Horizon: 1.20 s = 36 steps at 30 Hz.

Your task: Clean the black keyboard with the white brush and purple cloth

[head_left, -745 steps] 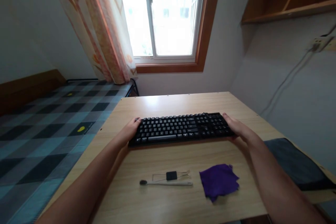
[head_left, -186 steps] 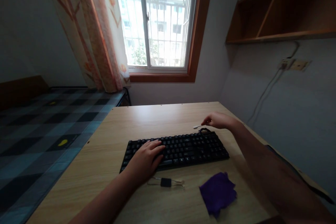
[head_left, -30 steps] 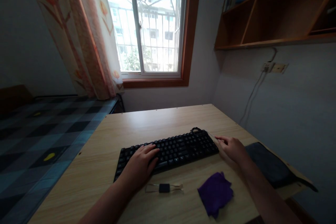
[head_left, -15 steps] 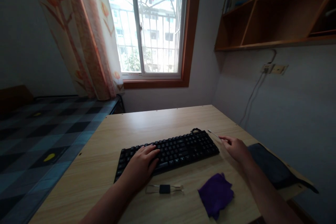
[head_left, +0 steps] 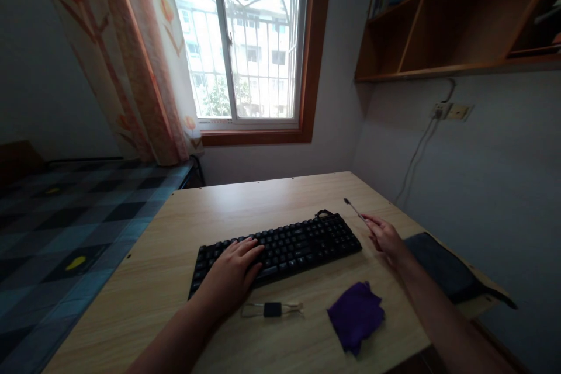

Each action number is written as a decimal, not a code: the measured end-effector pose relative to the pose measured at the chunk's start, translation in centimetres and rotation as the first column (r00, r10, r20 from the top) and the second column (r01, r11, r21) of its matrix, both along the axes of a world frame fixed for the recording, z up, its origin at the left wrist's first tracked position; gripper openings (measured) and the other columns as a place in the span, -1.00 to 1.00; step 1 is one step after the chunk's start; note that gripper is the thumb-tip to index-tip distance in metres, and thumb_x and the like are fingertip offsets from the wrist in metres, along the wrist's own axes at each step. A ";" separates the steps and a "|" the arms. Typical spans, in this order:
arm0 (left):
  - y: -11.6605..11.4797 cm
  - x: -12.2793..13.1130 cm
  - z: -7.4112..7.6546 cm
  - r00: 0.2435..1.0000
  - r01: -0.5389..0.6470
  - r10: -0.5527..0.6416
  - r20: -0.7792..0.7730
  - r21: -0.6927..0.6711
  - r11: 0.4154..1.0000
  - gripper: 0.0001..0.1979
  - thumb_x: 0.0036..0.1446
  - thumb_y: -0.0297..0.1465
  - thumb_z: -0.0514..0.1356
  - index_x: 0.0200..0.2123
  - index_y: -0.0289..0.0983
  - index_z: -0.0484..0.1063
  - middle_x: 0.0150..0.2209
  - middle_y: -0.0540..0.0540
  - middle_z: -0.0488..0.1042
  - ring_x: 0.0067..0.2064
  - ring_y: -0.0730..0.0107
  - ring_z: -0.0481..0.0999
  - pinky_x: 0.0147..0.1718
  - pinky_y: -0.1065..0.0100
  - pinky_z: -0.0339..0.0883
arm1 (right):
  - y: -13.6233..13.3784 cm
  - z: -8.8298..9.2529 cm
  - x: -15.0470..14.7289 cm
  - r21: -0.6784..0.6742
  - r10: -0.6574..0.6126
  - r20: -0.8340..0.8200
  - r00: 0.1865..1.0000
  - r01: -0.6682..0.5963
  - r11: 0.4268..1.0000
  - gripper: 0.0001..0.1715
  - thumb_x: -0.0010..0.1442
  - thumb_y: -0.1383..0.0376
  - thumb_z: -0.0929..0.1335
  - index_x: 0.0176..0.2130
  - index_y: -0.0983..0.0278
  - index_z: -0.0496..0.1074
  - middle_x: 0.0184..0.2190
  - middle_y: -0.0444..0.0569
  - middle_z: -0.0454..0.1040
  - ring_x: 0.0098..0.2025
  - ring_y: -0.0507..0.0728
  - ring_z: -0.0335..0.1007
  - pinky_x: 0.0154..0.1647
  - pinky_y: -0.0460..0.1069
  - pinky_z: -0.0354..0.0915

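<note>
The black keyboard point(head_left: 289, 251) lies aslant on the table. My left hand point(head_left: 234, 266) rests on its left part, fingers stretched out over the keys. Beyond the keyboard's right end, my right hand point(head_left: 385, 238) is closed round the light, thin handle of a small brush point(head_left: 354, 208), much like a toothbrush. Its dark head points up and to the left, apart from the keyboard. A keycap puller point(head_left: 272, 309) with a black block and wire loops lies below the keyboard. Right of it is a crumpled purple cloth point(head_left: 356, 317).
A dark pouch point(head_left: 442, 269) with a strap lies at the right edge of the wooden table point(head_left: 144, 298). The keyboard's cable point(head_left: 324, 212) is bunched behind it. A checked bed point(head_left: 87, 216) stands left, and shelves point(head_left: 456, 17) hang above right.
My right hand has lifted and turned the brush, so its dark head now shows higher up. My left hand stays on the keyboard. The whole view has shifted slightly.
</note>
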<state>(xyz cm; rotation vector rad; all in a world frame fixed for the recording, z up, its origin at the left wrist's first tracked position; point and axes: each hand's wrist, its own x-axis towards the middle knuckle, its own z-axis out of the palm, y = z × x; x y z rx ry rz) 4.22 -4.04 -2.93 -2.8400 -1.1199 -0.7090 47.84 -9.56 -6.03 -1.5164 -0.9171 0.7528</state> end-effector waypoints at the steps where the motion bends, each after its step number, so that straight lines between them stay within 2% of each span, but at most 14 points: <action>1: 0.0 0.0 0.0 1.000 0.002 -0.002 -0.014 0.004 1.000 -0.64 0.31 -0.31 0.12 0.11 -0.15 0.51 0.17 -0.15 0.50 0.19 0.04 0.46 0.21 -0.09 0.32 | 0.1 0.1 -0.3 0.007 0.025 -0.119 0.993 -0.024 1.000 -0.35 0.13 0.05 0.39 0.14 0.30 0.43 -0.69 -0.28 0.24 -0.73 -0.03 0.04 -0.71 -0.12 -0.06; 2: 0.0 0.0 0.1 1.000 0.001 0.000 -0.028 0.012 1.000 -0.64 0.32 -0.30 0.11 0.12 -0.16 0.51 0.18 -0.16 0.48 0.20 0.02 0.45 0.21 -0.09 0.31 | 0.2 0.1 -0.5 0.033 0.055 -0.226 0.973 -0.049 0.998 -0.35 0.14 0.05 0.40 0.15 0.28 0.40 -0.70 -0.33 0.15 -0.75 -0.06 -0.07 -0.73 -0.14 -0.14; 4: 0.2 0.0 0.1 0.999 -0.012 0.014 -0.050 0.036 0.999 -0.62 0.31 -0.27 0.11 0.13 -0.17 0.50 0.21 -0.19 0.45 0.22 -0.01 0.42 0.22 -0.10 0.29 | 0.5 0.1 -0.7 0.126 0.130 -0.369 0.920 -0.089 0.988 -0.43 0.14 0.08 0.43 0.09 0.24 0.42 -0.69 -0.36 0.09 -0.74 -0.08 -0.15 -0.73 -0.15 -0.16; 7: 0.5 0.1 -0.2 0.997 -0.055 0.059 -0.055 0.075 0.996 -0.57 0.30 -0.20 0.12 0.16 -0.21 0.48 0.24 -0.25 0.41 0.25 -0.09 0.38 0.22 -0.14 0.25 | 1.4 -0.1 -0.1 0.239 0.197 -0.477 0.857 -0.089 0.967 -0.55 0.18 0.14 0.43 0.03 0.21 0.42 -0.68 -0.36 0.07 -0.73 -0.09 -0.15 -0.72 -0.16 -0.11; 11: 1.0 0.2 -0.6 0.984 -0.143 0.151 -0.091 0.084 0.986 -0.47 0.33 -0.13 0.04 0.23 -0.28 0.40 0.26 -0.34 0.37 0.29 -0.19 0.31 0.20 -0.21 0.21 | 3.1 -0.1 1.5 0.290 0.279 -0.583 0.763 -0.125 0.949 -0.69 0.26 0.21 0.39 0.00 0.21 0.41 -0.66 -0.35 0.08 -0.71 -0.09 -0.12 -0.70 -0.17 -0.05; 13: 1.2 0.2 -0.7 0.977 -0.160 0.169 -0.128 0.079 0.984 -0.43 0.34 -0.12 0.00 0.24 -0.31 0.38 0.27 -0.37 0.36 0.30 -0.20 0.29 0.20 -0.22 0.19 | 4.0 0.1 2.0 0.286 0.276 -0.636 0.721 -0.112 0.952 -0.77 0.30 0.23 0.36 -0.03 0.20 0.40 -0.66 -0.35 0.08 -0.71 -0.09 -0.12 -0.69 -0.18 -0.05; 16: 1.5 0.2 -0.6 0.972 -0.157 0.167 -0.162 0.076 0.985 -0.42 0.33 -0.10 -0.03 0.23 -0.32 0.39 0.27 -0.37 0.35 0.30 -0.20 0.29 0.21 -0.18 0.18 | 5.6 0.6 2.4 0.292 0.228 -0.723 0.652 -0.010 0.956 -0.85 0.38 0.31 0.28 -0.07 0.21 0.39 -0.67 -0.34 0.08 -0.72 -0.08 -0.13 -0.71 -0.18 -0.07; 20: 1.9 0.0 -0.5 0.972 -0.158 0.171 -0.162 0.092 0.983 -0.40 0.32 -0.08 -0.05 0.23 -0.30 0.40 0.27 -0.33 0.36 0.29 -0.18 0.30 0.22 -0.15 0.16 | 7.0 0.8 2.5 0.304 0.219 -0.795 0.565 0.060 0.951 -0.79 0.44 0.34 0.19 -0.08 0.24 0.38 -0.68 -0.34 0.05 -0.73 -0.08 -0.15 -0.73 -0.18 -0.09; 24: 2.1 -0.1 -0.6 0.973 -0.147 0.161 -0.165 0.097 0.984 -0.41 0.31 -0.07 -0.04 0.23 -0.27 0.39 0.25 -0.30 0.38 0.29 -0.15 0.31 0.22 -0.14 0.17 | 7.4 0.5 3.1 0.331 0.260 -0.811 0.525 0.044 0.943 -0.80 0.43 0.34 0.19 -0.06 0.20 0.37 -0.68 -0.34 0.04 -0.72 -0.07 -0.16 -0.73 -0.18 -0.09; 29: 2.4 -0.2 -0.8 0.975 -0.130 0.145 -0.169 0.095 0.987 -0.39 0.33 -0.07 -0.08 0.23 -0.31 0.39 0.25 -0.34 0.37 0.29 -0.18 0.30 0.21 -0.15 0.17 | 7.1 0.5 3.7 0.325 0.297 -0.829 0.474 -0.023 0.945 -0.76 0.46 0.33 0.15 -0.07 0.24 0.37 -0.67 -0.34 0.02 -0.72 -0.07 -0.16 -0.72 -0.19 -0.07; 36: 2.7 -0.4 -0.8 0.976 -0.118 0.131 -0.173 0.083 0.990 -0.38 0.33 -0.07 -0.08 0.23 -0.32 0.39 0.26 -0.36 0.36 0.29 -0.21 0.29 0.21 -0.17 0.16 | 7.0 0.6 3.8 0.314 0.305 -0.795 0.524 -0.074 0.946 -0.78 0.45 0.33 0.17 -0.10 0.23 0.37 -0.67 -0.35 0.00 -0.70 -0.07 -0.21 -0.69 -0.19 -0.09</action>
